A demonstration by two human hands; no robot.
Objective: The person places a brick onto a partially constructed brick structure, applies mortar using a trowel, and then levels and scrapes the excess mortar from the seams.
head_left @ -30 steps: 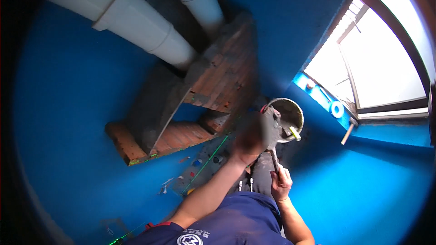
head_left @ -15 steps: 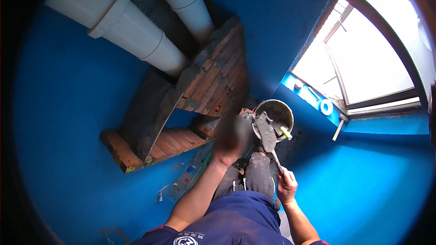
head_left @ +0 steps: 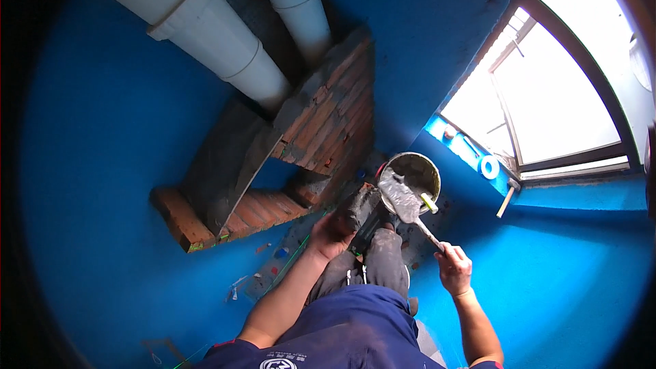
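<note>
Your left hand (head_left: 331, 234) clasps a mortar-smeared brick (head_left: 359, 206) while your right (head_left: 455, 269) grips a mortar-laden trowel (head_left: 411, 212) over the bucket (head_left: 424, 167) at your one o'clock.

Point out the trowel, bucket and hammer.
Trowel (head_left: 408, 210): head view, on the blade, near the handle end.
Bucket (head_left: 419, 163): head view, on the inner wall, upper side.
Hammer (head_left: 506, 201): head view, mid-handle.

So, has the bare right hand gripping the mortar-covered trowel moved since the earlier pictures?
Yes, rightward: the right hand now sits farther to the right of the round, mortar-smeared bucket than before.
</note>
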